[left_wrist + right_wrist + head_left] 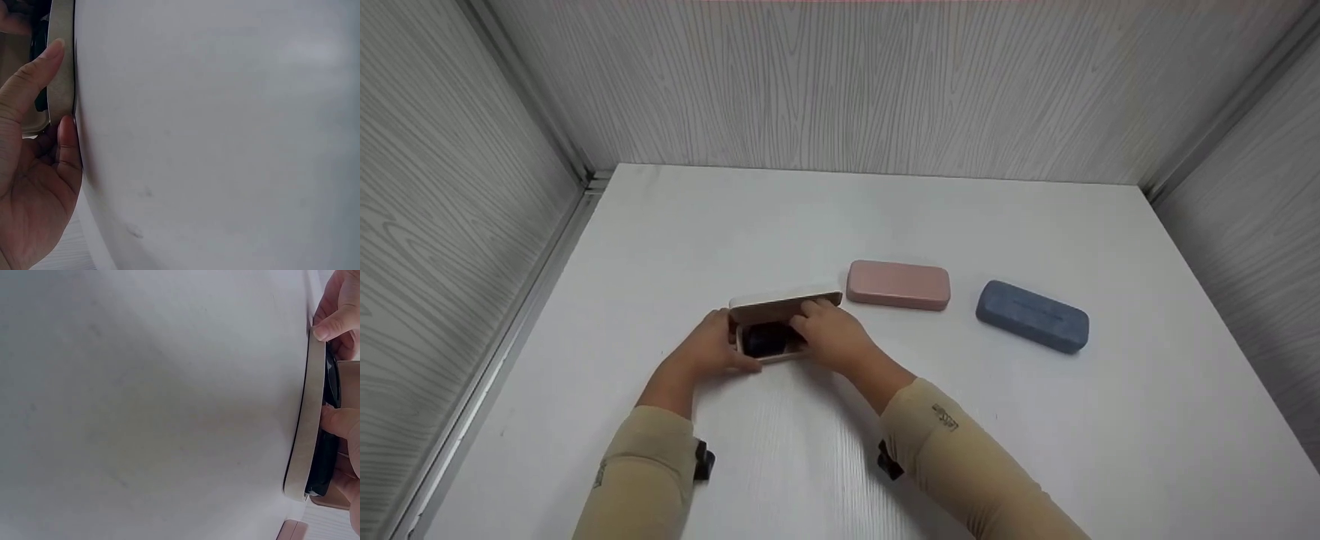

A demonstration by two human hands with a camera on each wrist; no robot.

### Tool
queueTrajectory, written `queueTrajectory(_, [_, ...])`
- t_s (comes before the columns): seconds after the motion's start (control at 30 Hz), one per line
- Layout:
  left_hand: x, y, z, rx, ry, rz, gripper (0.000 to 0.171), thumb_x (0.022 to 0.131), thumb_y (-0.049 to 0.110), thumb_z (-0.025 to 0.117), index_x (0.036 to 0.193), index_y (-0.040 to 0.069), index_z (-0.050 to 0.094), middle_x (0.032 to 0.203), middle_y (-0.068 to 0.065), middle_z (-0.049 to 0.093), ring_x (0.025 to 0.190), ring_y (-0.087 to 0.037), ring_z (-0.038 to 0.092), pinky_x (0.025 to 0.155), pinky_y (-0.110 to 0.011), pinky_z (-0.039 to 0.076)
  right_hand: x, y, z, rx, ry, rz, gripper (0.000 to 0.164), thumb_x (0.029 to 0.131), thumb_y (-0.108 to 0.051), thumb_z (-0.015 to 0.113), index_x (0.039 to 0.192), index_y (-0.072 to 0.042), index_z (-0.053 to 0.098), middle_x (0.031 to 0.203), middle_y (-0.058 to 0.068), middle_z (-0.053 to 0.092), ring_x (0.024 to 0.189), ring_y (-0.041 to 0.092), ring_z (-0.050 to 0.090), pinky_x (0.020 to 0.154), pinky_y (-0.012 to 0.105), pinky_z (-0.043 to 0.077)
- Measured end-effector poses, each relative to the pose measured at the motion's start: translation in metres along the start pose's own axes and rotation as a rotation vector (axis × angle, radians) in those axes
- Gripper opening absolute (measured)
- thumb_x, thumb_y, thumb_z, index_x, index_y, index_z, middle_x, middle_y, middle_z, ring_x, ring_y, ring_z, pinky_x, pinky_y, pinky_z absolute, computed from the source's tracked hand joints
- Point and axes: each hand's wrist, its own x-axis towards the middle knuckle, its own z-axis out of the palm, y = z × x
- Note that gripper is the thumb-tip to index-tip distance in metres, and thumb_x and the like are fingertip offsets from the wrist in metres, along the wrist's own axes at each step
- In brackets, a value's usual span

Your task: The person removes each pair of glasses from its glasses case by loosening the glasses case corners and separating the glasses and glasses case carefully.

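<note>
A white glasses case [786,298] lies on the table with its lid raised and brown lining showing. Inside it are dark sunglasses [763,342], whose black frame [323,464] rises above the case's front wall in the right wrist view. My left hand [711,349] grips the left end of the case, thumb on the front wall [62,79] and fingers behind the end. Over the case's right half, my right hand [834,336] reaches in under the lid. Its thumb and fingers pinch the sunglasses near their right end; the fingertips are partly hidden.
A pink glasses case [898,285] lies closed just behind and right of the white one. Farther right lies a closed blue glasses case [1033,316], set at a slant. Grey wood-grain panels [840,90] border the white table [735,225] at the back and sides.
</note>
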Motion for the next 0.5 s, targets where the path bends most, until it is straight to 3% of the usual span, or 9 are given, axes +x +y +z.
queueTrajectory(0.3, [0.0015,-0.0007,0.0011,-0.023,0.002,0.066,0.079,0.057,0.023,0.087,0.123,0.005,0.048,0.115,-0.009,0.054,0.105,-0.022,0.051,0.094,-0.039,0.040,-0.0032,0.0022,-0.0049,0.006,0.027,-0.011,0.025,0.086,-0.027,0.064,0.106,-0.012,0.061,0.102,0.005,0.054,0.101,0.021,0.051,0.084,0.032,0.047])
queueTrajectory(0.5, [-0.0004,-0.0002,0.0010,-0.001,-0.001,-0.008,0.088,0.058,0.029,0.086,0.128,0.001,0.041,0.119,-0.012,0.046,0.109,-0.025,0.047,0.096,-0.041,0.038,-0.0057,0.0033,-0.0081,0.005,0.040,0.009,0.024,0.086,-0.025,0.063,0.106,-0.011,0.062,0.102,0.005,0.055,0.102,0.020,0.051,0.086,0.031,0.046])
